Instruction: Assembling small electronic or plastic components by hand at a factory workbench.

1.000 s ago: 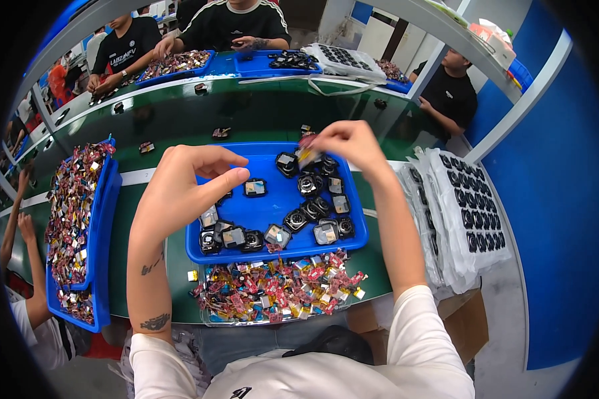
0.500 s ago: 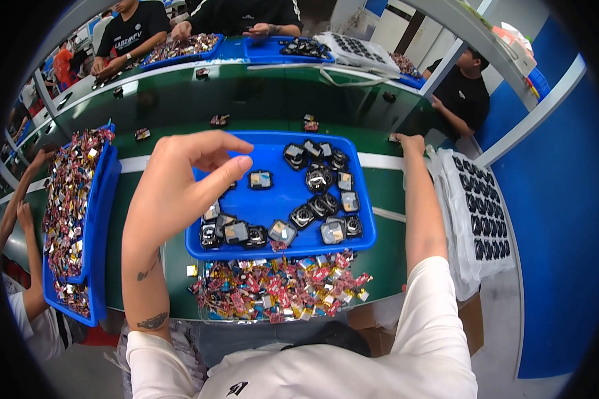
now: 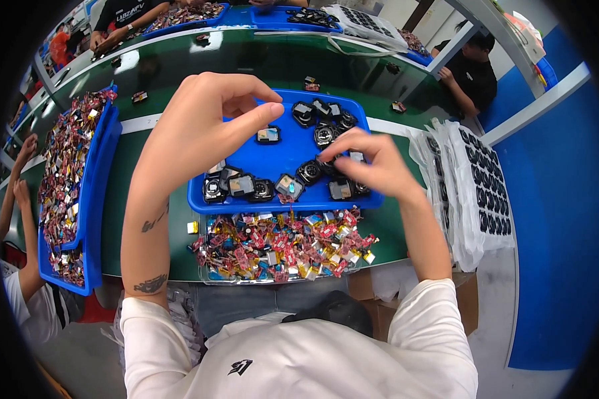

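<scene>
Before me, a blue tray (image 3: 283, 207) holds several black watch-like cases (image 3: 309, 172), some with grey square faces and some with a round disc. My left hand (image 3: 226, 113) hovers over the tray's left side, its fingers curled with a small gap between thumb and forefinger. Nothing shows in it. Close by is a single case with a grey face (image 3: 268, 135). My right hand (image 3: 376, 159), slightly blurred, hangs over the tray's right side with thumb and forefinger apart. Its fingertips are nearest to the black cases there and partly hide them; contact is unclear.
Small red circuit boards with silver and yellow parts (image 3: 283, 246) are heaped in front of the tray. A tall blue bin (image 3: 100, 199) of similar parts stands left. White trays with black pieces (image 3: 482, 179) are stacked right. Across the green belt (image 3: 246, 73), other people work.
My right hand has come from the belt on the right to above the tray, leaving a small board on the belt. My left thumb and forefinger are closer together. The view has shifted.
</scene>
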A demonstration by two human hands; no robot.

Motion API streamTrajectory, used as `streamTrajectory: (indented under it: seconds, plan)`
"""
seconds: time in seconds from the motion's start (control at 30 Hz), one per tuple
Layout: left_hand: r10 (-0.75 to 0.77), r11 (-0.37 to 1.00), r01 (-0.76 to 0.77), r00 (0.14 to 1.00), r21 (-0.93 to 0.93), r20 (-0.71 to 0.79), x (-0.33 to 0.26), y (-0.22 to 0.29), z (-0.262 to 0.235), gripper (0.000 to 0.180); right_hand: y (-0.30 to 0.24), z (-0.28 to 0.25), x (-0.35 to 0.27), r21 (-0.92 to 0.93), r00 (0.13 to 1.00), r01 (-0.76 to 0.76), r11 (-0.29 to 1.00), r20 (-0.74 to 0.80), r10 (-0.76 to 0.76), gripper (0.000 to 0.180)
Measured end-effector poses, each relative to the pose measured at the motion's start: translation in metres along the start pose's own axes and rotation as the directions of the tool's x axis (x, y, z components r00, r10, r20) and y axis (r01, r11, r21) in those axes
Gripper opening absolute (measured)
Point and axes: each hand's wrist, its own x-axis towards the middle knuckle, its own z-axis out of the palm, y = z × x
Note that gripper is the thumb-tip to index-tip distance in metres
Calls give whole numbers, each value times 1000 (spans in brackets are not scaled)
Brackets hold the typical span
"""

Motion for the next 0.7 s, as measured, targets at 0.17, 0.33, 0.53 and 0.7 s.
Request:
streamTrajectory:
  seconds: [0.17, 0.33, 0.53, 0.7]
  plan:
    - [52, 998, -52, 999, -18, 2, -5, 1, 5, 22, -26, 51, 3, -320, 996, 75, 944, 67, -56, 27]
    - [35, 999, -36, 996, 9, 80, -5, 9, 2, 19, -24, 60, 16, -188, 999, 22, 982, 41, -14, 11]
    - [62, 997, -61, 998, -57, 23, -4, 9, 4, 20, -40, 25, 40, 367, 985, 7, 930, -161, 56, 13]
    - [22, 954, -29, 999, -298, -26, -4, 10, 9, 35, -62, 16, 54, 382, 974, 84, 920, -228, 6, 20]
